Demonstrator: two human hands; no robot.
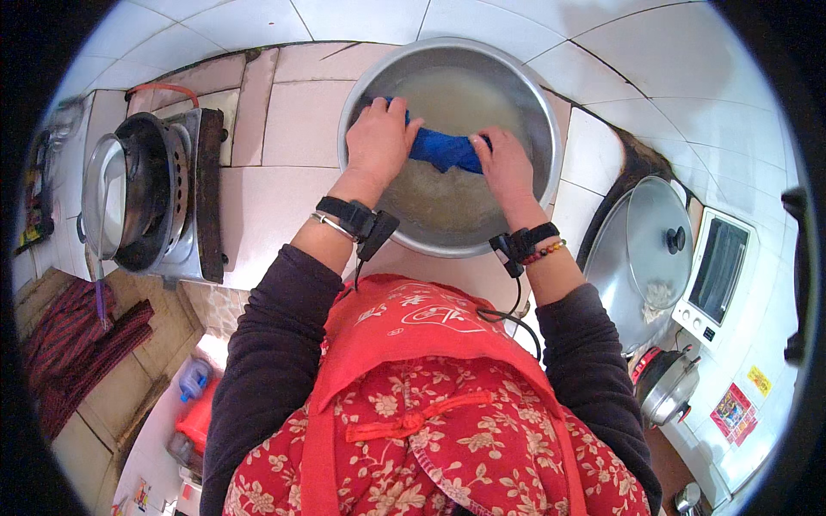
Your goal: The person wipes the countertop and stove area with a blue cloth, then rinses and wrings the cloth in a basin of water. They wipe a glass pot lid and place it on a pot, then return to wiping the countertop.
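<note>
A large round metal basin (360, 93) stands on the tiled counter in front of me, with cloudy water (469, 90) in it. Across its middle stretches a wet blue cloth (446, 150), bunched between both hands. My left hand (379, 142) is closed over the cloth's left end, near the basin's left rim. The cloth's right end is gripped by my right hand (503, 163), its thumb lying on top. Some fingertips of both hands are hidden behind the cloth.
On the left, a gas stove (206, 189) carries a dark wok with a metal pot (107, 193). A big wok with a glass lid (658, 228) sits at the right, near a white microwave-like appliance (718, 271) and a steel pot (671, 391). Tiled walls rise behind the basin.
</note>
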